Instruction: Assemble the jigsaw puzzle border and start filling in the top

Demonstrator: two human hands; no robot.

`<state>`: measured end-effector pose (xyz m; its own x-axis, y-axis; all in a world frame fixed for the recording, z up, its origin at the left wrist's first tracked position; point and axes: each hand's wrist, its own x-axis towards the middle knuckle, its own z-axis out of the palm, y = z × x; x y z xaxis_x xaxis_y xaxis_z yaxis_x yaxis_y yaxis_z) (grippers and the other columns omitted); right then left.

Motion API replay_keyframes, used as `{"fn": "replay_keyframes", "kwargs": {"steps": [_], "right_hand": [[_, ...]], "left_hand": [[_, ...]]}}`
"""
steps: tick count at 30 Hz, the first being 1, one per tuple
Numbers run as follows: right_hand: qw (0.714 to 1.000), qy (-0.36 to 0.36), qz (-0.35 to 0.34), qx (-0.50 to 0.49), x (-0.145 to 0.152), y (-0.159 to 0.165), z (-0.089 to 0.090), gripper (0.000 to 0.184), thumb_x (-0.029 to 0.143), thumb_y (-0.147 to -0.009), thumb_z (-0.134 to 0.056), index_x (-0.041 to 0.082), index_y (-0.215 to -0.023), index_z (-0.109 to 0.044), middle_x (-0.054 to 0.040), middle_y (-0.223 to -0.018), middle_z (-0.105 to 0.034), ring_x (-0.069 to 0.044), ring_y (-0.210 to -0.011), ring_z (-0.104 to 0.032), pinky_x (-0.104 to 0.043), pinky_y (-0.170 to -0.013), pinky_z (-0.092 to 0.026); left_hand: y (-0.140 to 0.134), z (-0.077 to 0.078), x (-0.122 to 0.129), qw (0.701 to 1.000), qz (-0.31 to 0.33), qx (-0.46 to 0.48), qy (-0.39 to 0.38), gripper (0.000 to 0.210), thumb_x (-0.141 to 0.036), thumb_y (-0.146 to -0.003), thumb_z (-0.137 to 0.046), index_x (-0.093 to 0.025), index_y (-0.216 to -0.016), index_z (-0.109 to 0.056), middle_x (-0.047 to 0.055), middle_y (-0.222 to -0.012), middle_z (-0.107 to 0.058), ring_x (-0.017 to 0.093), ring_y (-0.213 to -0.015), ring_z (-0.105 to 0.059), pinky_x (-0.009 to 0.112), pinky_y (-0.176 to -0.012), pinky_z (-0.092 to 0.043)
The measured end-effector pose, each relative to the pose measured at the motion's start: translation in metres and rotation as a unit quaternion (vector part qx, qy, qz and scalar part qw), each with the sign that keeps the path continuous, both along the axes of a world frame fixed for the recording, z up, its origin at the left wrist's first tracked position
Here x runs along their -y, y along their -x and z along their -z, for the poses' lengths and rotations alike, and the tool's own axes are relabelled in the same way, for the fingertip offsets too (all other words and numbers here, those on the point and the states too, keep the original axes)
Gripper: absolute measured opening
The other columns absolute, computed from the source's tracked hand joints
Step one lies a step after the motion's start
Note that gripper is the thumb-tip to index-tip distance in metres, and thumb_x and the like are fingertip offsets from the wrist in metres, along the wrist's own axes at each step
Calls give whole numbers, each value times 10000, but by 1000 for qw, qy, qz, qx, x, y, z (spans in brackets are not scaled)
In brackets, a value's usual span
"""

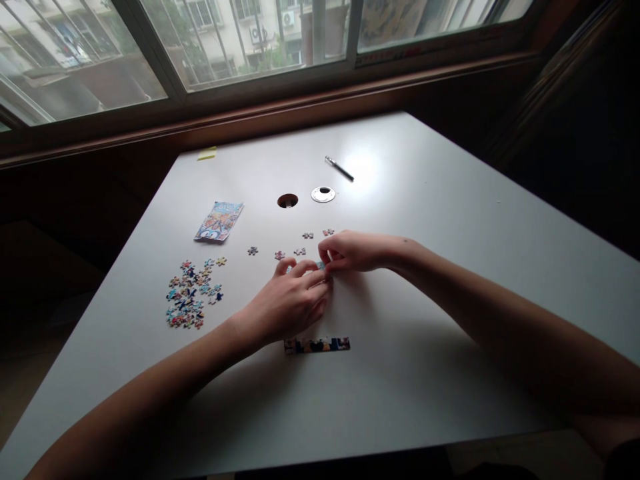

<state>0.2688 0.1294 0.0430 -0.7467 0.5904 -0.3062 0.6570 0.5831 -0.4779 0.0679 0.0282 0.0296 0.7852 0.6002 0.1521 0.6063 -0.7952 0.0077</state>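
My left hand [295,299] lies over light-blue jigsaw pieces [320,265] on the table, its fingers bent and spread. Touching those pieces from the right is my right hand [356,250], thumb and forefinger pinched at their edge; the fingertips partly hide what they grip. Just beyond the hands lie loose jigsaw pieces [300,251], including a pinkish one [279,255]. Nearer to me, below my left hand, a joined strip of dark jigsaw pieces [323,345] lies flat, its upper left part covered by the hand.
A heap of loose jigsaw pieces [187,297] is on the left of the white table [410,387]. Behind it lies a colourful printed sheet [220,221]. Farther back are a round cable hole [287,201], its metal cover [323,194], a pen [339,169] and a yellow note [207,153].
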Motion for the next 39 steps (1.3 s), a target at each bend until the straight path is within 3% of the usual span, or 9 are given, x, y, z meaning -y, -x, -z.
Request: {"fn": "replay_keyframes", "kwargs": {"steps": [9,15,24,32,36,39], "right_hand": [[1000,-11,-3,3,-1,0,3,165,294,-829,-602,193,-947,-660,-48,-873,-670,-159,-727,-570,-250,-611,-378],[999,-29,-15,0,0,0,5,152,276,-831,-590,189,-932,-664,-47,-846,-684,-166,-729,-576,-261,-624,-379],[998,-54,-28,24,8,2,-4,158,273,-856,-574,165,-919,-670,-86,-912,-702,-185,-779,-596,-270,-641,-391],[998,-47,-12,39,9,3,-6,149,271,-832,-624,173,-925,-688,-69,-901,-713,-185,-785,-608,-264,-630,-388],[997,-55,-9,47,13,5,-10,159,290,-832,-620,172,-910,-694,-76,-908,-714,-188,-785,-607,-273,-633,-387],[996,-63,-3,64,16,8,-13,152,260,-821,-603,171,-896,-701,-81,-916,-714,-183,-759,-596,-278,-600,-373]], "left_hand": [[-2,1,1,1000,0,-15,-16,260,-252,-1016,-422,-182,-1165,-622,101,-1269,-639,262,-1198,-517,444,-999,-295],[-2,1,1,1000,-6,0,-4,199,-258,-999,-456,-188,-1053,-634,83,-1172,-675,246,-1112,-552,439,-1000,-293],[-2,1,2,1000,-2,-8,-29,240,-248,-1010,-442,-188,-1129,-642,95,-1287,-631,263,-1188,-525,442,-997,-298],[-2,6,-6,996,-8,83,44,208,-183,-984,-461,-187,-1059,-655,68,-1059,-715,216,-1055,-607,404,-956,-383],[12,-6,-25,974,-13,196,110,216,-120,-921,-532,-214,-1037,-688,32,-1046,-730,162,-998,-655,327,-910,-470],[41,-21,-46,971,-97,207,70,236,-131,-907,-530,-214,-1023,-718,41,-1003,-733,170,-909,-661,325,-832,-510]]}}
